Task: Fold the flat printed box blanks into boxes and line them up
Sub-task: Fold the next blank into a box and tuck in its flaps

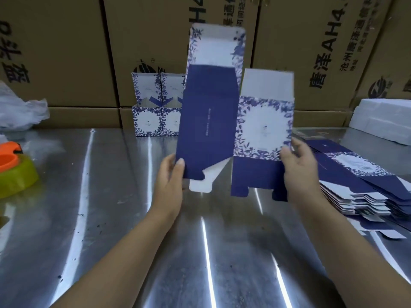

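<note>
I hold a blue-and-white printed box blank (235, 121) upright above the steel table (111, 207). My left hand (171, 172) pinches the lower edge of its dark blue panel, thumb on the front. On the other side, my right hand (298, 161) grips the right edge of the floral white panel. The blank is partly opened, and its bottom flaps hang down. Two folded boxes (155, 107) stand side by side at the back of the table, lids open. A stack of flat blanks (360, 187) lies at the right.
Large brown cartons (66, 52) form a wall behind the table. An orange and yellow-green tape dispenser (13, 170) sits at the left edge, with crumpled clear plastic (20, 112) behind it. White foam pieces (384, 121) lie at the far right.
</note>
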